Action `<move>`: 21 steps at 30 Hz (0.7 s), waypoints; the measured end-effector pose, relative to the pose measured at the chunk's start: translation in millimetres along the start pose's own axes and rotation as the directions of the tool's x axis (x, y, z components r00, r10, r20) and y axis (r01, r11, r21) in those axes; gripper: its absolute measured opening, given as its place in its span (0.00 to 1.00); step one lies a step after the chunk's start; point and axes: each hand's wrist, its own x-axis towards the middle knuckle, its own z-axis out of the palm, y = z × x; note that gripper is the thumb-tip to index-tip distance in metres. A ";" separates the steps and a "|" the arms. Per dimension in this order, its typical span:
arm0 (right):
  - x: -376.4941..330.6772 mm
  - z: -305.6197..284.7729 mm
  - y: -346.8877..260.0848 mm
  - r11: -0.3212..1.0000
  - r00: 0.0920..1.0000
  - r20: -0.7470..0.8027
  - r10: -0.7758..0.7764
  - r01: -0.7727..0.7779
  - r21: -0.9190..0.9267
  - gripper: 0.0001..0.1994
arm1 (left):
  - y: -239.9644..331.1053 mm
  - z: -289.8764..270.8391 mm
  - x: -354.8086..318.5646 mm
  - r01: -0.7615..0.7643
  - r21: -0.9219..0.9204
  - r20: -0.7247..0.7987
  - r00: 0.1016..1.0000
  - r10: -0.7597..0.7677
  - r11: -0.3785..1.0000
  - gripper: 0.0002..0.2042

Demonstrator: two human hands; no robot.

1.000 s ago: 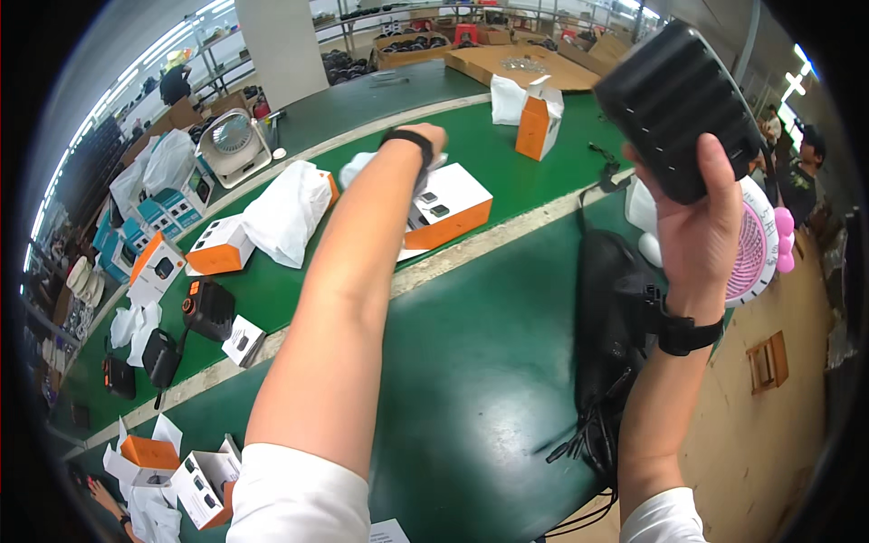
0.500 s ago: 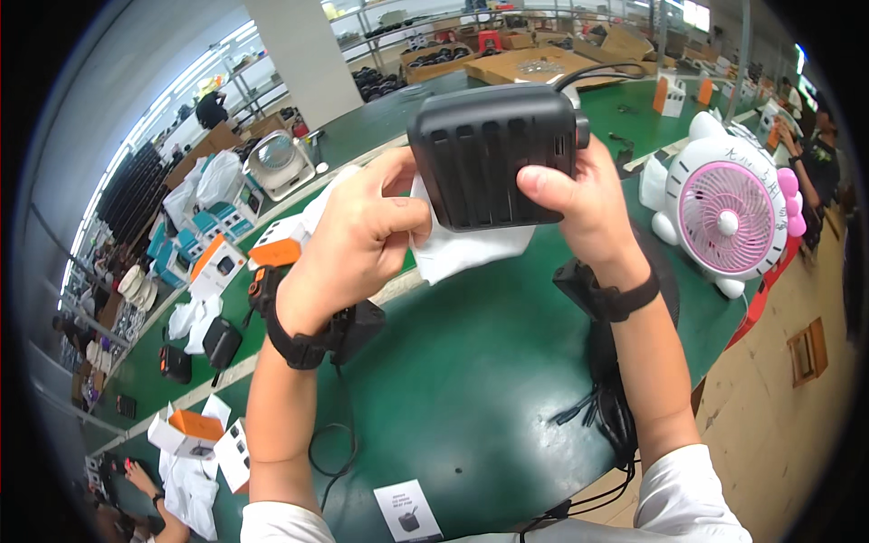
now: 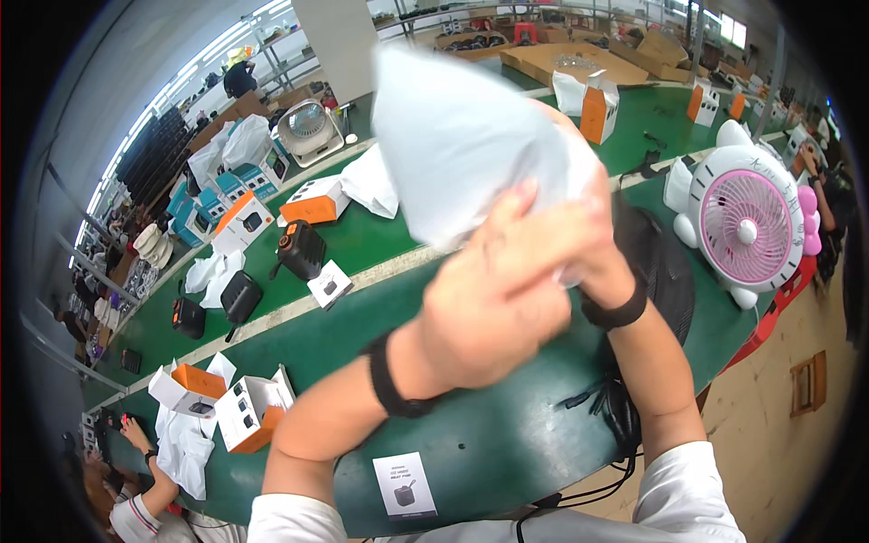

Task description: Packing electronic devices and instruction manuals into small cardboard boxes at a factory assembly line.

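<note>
A white soft bag (image 3: 466, 145) is held up above the green table, smeared by motion. My right hand (image 3: 593, 213) grips its right side, partly covered by the bag and the other hand. Across the front comes my left hand (image 3: 498, 303), blurred, its thumb and fingers closed at the bag's lower right edge. Whether anything is inside the bag cannot be seen. On the table below lies a white leaflet (image 3: 405, 486) with a picture of a black device. A white and orange box (image 3: 253, 412) stands to the left, its flaps up.
Black devices (image 3: 301, 249) and a small white card (image 3: 329, 283) lie along the left strip, near more boxes (image 3: 243, 222). A pink and white fan (image 3: 744, 231) stands at right, beside black cables (image 3: 615, 407). Another person's hand (image 3: 136, 434) is at lower left.
The black device in my hands has gone out of sight. The white bag is now raised in front, and my left hand has moved right, crossing before my right. The view has shifted slightly.
</note>
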 end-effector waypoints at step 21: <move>34.6 -49.7 35.8 0.755 0.912 -0.182 0.369 -0.179 0.631 0.19 | -103.7 80.5 78.1 0.113 -0.883 -0.197 0.791 -0.580 0.455 0.16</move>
